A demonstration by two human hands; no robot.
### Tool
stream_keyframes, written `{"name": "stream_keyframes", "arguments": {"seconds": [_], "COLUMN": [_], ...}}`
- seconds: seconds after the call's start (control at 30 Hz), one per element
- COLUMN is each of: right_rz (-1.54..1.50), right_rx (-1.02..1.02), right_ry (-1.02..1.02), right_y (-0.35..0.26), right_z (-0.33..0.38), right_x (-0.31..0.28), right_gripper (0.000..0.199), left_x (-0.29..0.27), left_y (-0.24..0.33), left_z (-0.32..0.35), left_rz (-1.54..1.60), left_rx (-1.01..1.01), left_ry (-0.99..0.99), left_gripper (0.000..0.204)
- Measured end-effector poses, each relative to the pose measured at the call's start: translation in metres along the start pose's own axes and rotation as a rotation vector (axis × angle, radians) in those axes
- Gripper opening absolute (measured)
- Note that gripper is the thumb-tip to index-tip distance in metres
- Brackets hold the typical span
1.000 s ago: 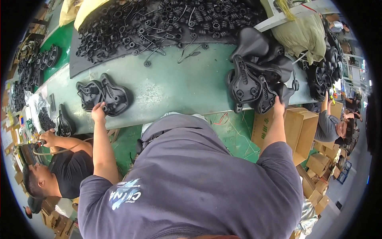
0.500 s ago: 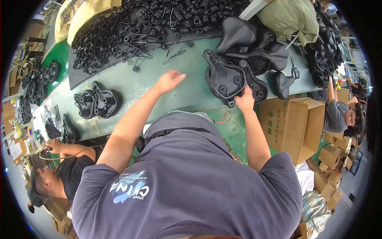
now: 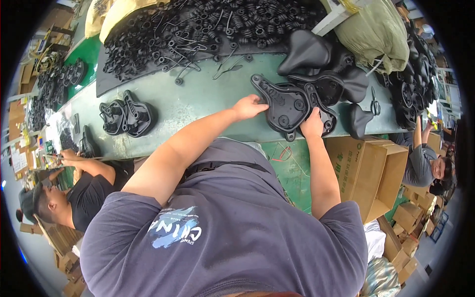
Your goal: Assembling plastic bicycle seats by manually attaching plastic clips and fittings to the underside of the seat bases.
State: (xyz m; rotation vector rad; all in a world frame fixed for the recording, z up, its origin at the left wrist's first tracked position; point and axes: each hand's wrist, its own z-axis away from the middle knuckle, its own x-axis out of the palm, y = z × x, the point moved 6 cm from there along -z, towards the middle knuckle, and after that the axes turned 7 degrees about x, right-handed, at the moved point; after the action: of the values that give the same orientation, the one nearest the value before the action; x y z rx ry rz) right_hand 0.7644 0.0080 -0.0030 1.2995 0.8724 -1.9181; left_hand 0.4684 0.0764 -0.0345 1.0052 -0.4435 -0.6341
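— What lies on the long green worktable (image 3: 198,99)?

— A heap of black coil springs and wire parts (image 3: 198,24) at its far edge, a tied olive sack (image 3: 376,34) at its right end.

— And below the table?

— An open brown cardboard box (image 3: 371,173), just beside its near-right edge.

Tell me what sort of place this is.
Likely a factory assembly line for bicycle saddles: a long green workbench carries black saddle shells, a heap of black springs, and cardboard boxes beside it, with other workers seated along it.
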Motion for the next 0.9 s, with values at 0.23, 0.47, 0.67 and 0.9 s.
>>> {"name": "stream_keyframes", "arguments": {"seconds": [0.23, 0.47, 0.67, 0.9], "right_rz": [-0.192, -0.09, -0.177, -0.396], "right_rx": [-0.102, -0.4, -0.6, -0.199], "right_ry": [-0.043, -0.106, 0.326, -0.144], "right_y": [-0.085, -0.172, -0.22, -0.251], "right_z": [0.034, 0.043, 0.03, 0.041], "right_x": [0.026, 0.04, 0.022, 0.104], "right_gripper": [0.06, 0.059, 0.042, 0.096], "left_x": [-0.047, -0.165, -0.223, -0.242], "left_y": [-0.012, -0.073, -0.095, -0.143], "left_z": [0.042, 0.127, 0.227, 0.298], "left_rz": [-0.265, -0.019, -0.082, -0.537], "left_rx": [-0.212, -0.093, -0.007, -0.116], "left_ry": [0.515, 0.615, 0.744, 0.707], "left_gripper": [0.099, 0.056, 0.053, 0.056]}}
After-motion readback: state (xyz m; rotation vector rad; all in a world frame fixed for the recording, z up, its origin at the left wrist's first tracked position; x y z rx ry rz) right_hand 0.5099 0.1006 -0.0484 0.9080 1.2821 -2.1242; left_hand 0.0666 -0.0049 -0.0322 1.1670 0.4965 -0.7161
